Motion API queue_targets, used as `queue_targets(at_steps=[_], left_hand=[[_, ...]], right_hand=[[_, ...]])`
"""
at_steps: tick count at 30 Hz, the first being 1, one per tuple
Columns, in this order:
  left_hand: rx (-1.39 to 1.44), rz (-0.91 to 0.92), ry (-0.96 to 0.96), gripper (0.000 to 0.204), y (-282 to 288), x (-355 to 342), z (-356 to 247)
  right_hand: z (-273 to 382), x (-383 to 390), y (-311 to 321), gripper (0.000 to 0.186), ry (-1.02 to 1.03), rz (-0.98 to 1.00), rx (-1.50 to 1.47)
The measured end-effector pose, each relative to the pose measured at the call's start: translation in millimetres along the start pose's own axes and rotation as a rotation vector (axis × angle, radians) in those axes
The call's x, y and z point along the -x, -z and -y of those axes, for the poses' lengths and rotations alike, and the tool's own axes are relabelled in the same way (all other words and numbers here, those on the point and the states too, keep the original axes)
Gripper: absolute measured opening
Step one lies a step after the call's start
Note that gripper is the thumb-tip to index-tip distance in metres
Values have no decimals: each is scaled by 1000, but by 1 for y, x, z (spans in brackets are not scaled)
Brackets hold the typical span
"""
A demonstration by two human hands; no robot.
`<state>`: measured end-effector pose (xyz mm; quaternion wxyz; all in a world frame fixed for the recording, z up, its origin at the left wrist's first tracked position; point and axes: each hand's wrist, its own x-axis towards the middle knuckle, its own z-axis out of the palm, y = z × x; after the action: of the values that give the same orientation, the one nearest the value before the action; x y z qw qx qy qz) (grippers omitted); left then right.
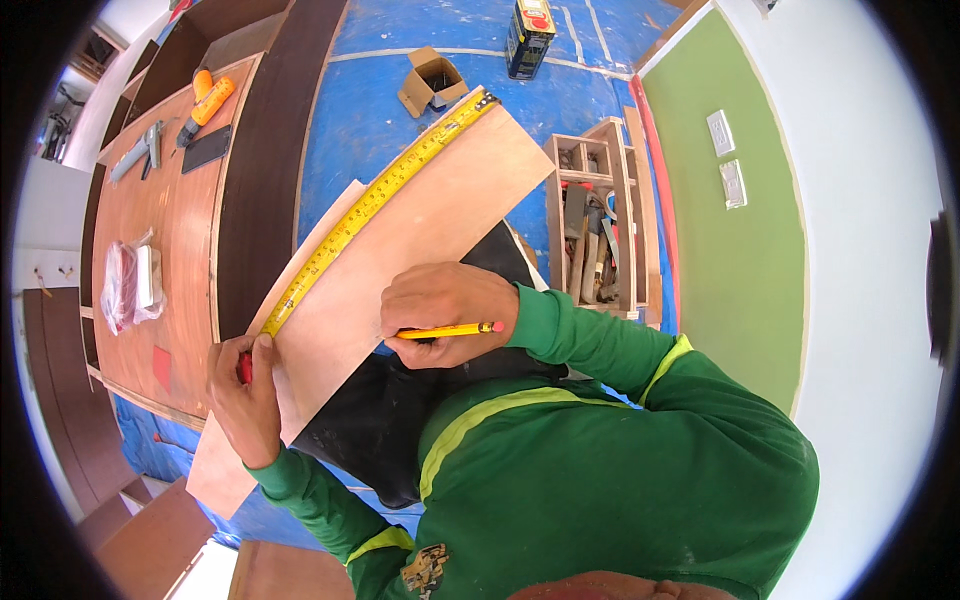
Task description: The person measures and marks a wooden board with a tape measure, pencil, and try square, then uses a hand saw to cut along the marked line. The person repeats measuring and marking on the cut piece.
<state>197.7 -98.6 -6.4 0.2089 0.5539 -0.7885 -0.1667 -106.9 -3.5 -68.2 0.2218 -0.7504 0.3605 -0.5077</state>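
A long, pale plywood board [430, 220] lies slanted across my lap, from the lower left up to the upper right. Along its far long edge runs a yellow tape measure [375, 195], pulled out almost to the board's upper end. My left hand [247, 392] is closed around the tape's red case, most of it hidden by the fingers, with the thumb on the blade. Over the board's near edge, my right hand [445, 312] grips a yellow pencil [455, 330], its pink eraser end pointing right. The pencil's tip is hidden by the fingers.
A wooden panel [185, 260] at left carries an orange drill [207, 105], a caulking gun [138, 150], a dark phone [206, 148] and a plastic-wrapped packet [133, 280]. A small carton [432, 80] and metal can [529, 42] stand on blue sheeting. Right, a wooden toolbox [627, 220] holds hand tools.
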Motion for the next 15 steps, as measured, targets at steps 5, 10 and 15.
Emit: queue_targets(at_steps=[5,10,15], left_hand=[[44,-32,-35,28,-7,3,6],[6,-78,-27,28,-7,6,5],[18,-130,-2,26,-12,5,3]], right_hand=[[-2,0,-2,19,-26,9,-26],[8,-10,3,16,-88,19,36],[16,-29,14,9,-258,21,114]])
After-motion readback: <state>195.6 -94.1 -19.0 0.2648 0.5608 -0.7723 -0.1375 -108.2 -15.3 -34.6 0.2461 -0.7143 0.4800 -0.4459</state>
